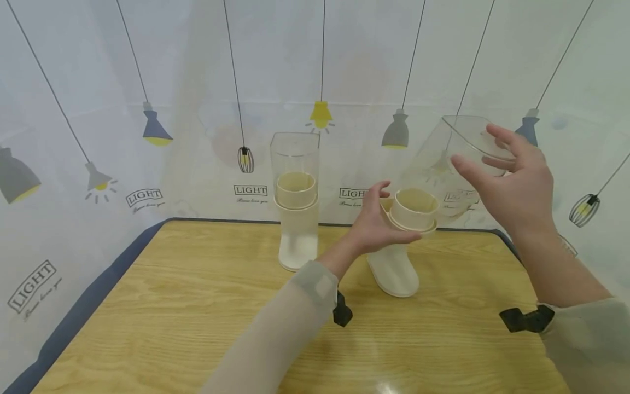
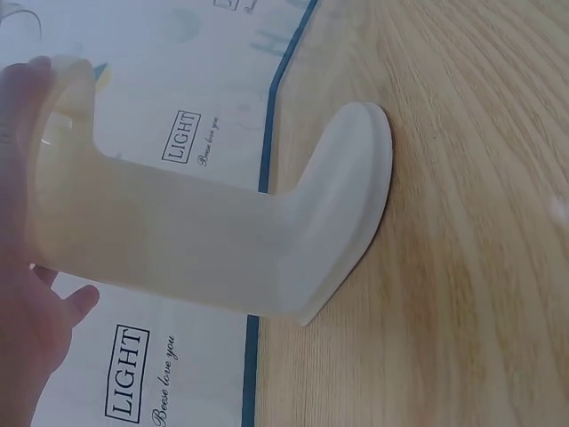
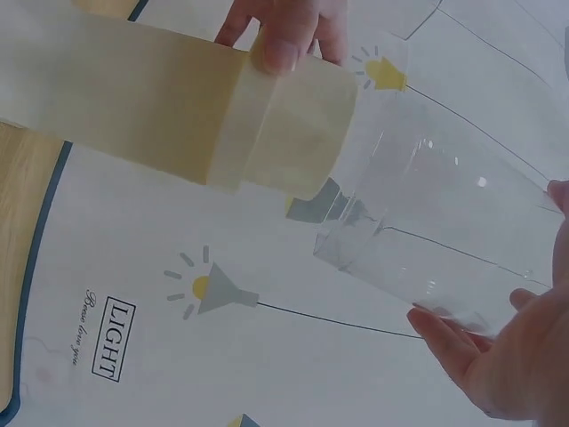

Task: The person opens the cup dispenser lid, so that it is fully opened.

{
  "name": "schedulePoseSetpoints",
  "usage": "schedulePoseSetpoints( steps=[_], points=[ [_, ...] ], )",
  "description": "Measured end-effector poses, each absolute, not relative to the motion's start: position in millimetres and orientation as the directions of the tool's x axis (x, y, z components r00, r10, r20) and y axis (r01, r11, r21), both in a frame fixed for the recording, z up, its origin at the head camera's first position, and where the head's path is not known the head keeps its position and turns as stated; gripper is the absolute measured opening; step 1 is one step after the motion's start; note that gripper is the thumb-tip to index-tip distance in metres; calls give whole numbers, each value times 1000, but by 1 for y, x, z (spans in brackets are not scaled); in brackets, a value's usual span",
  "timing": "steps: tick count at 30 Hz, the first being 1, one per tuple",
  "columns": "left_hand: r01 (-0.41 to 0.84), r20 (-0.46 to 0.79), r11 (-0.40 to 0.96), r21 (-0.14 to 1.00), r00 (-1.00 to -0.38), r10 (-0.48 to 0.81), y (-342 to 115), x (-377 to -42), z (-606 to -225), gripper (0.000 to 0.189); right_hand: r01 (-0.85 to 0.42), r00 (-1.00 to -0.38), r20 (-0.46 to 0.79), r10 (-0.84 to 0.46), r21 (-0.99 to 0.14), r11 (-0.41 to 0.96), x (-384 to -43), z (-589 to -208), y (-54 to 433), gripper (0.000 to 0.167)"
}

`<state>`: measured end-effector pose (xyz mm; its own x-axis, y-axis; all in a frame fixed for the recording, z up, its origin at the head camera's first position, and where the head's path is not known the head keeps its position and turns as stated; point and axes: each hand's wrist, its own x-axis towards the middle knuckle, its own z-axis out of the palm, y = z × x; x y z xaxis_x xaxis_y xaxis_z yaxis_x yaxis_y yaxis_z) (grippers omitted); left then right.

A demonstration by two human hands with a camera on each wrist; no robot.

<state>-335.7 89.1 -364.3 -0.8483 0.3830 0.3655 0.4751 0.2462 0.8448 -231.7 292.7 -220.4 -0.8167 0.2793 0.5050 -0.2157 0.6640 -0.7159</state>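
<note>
My left hand (image 1: 375,229) grips a cream boot-shaped dispenser base (image 2: 178,236) just below its round collar (image 1: 415,210). The base's foot (image 1: 396,276) is at the wooden table. At the upper right, my right hand (image 1: 524,183) holds a clear plastic container (image 3: 444,231) near its wide end, fingers and thumb around the wall. The container is tilted, and in the right wrist view its narrower end lies beside the collar with a gap between them. Left-hand fingertips (image 3: 283,53) show at the collar's edge.
A second cream dispenser (image 1: 298,235) stands upright to the left, with a clear container (image 1: 295,150) on top. The wooden table (image 1: 197,306) has a dark blue edge. Behind it hangs a white cloth (image 1: 197,126) printed with lamps.
</note>
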Motion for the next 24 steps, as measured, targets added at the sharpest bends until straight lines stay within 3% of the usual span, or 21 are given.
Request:
schedulePoseSetpoints(
  steps=[7,14,24],
  points=[
    [463,361,228,856,-853,376,83,-333,-365,127,-181,-796,485,361,-761,623,-223,-209,302,72],
    [410,309,308,859,-893,327,88,-326,-366,126,-85,-787,436,436,-777,623,-217,-205,315,74],
    [403,315,311,861,-902,295,89,-326,-369,127,5,-793,404,455,-744,668,-222,-230,351,78]
  ],
)
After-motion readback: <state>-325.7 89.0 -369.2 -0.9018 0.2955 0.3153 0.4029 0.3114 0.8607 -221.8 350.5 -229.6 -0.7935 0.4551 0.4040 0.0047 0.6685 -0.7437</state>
